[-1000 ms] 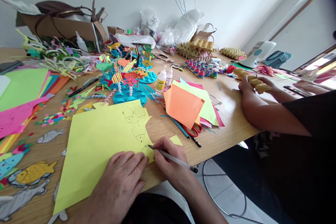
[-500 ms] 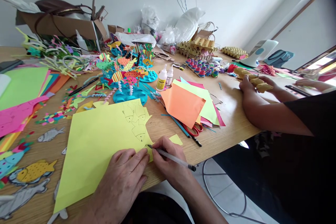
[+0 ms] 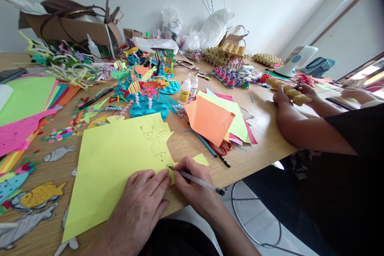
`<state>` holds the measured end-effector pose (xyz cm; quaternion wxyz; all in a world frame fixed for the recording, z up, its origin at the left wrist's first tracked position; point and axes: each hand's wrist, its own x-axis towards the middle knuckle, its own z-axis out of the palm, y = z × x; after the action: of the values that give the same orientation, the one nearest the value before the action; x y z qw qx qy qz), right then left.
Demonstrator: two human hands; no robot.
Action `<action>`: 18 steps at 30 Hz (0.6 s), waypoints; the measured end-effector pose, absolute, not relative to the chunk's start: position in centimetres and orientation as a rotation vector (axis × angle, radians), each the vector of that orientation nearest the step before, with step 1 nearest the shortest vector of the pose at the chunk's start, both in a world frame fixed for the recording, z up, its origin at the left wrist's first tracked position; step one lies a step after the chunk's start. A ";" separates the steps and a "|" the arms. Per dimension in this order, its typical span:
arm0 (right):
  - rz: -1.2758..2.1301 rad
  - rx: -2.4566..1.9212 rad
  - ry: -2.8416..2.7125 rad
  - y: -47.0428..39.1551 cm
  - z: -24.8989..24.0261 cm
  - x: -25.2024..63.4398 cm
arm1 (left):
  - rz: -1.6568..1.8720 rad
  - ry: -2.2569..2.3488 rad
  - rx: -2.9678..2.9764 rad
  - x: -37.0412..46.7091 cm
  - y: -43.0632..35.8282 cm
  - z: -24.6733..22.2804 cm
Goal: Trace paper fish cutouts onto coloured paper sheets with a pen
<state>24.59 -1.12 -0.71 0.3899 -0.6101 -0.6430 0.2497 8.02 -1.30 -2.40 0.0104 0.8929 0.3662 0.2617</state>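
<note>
A yellow sheet of paper point(image 3: 105, 160) lies at the table's front edge, with fish outlines drawn near its right side. My left hand point(image 3: 141, 200) rests flat on the lower right part of the sheet, fingers extended and holding nothing. Pinched in my right hand point(image 3: 193, 184) is a pen point(image 3: 201, 183) with a clear barrel and black end cap. Its tip touches the sheet just beyond my left fingertips, at a small drawn line. A small yellow paper scrap point(image 3: 201, 159) lies beside my right hand.
Orange paper point(image 3: 210, 118), red scissors point(image 3: 221, 149) and glue bottles point(image 3: 185, 90) lie beyond the sheet. Paper fish models on blue bases point(image 3: 149, 109) stand behind it. Fish cutouts point(image 3: 42, 196) lie left. At right, another person's hands point(image 3: 282, 97) hold an egg-carton strip point(image 3: 292, 93).
The pen tip has shifted very slightly on the sheet, and the drawn line there looks a little longer. At right, the other person's farther hand has moved slightly.
</note>
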 end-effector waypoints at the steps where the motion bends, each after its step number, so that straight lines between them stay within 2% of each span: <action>1: 0.639 -1.550 -1.636 -1.1 -0.6 24.6 | 0.824 1.142 2.788 8.0 -1.3 -2.4; 18: 0.597 -1.564 -1.633 -1.1 -0.8 24.6 | 0.751 1.169 2.820 8.0 -1.4 -2.7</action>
<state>24.62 -1.09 -0.80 0.3905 -0.6157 -0.6428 0.2350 8.03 -1.36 -2.66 -0.0010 0.8970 0.3719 0.2389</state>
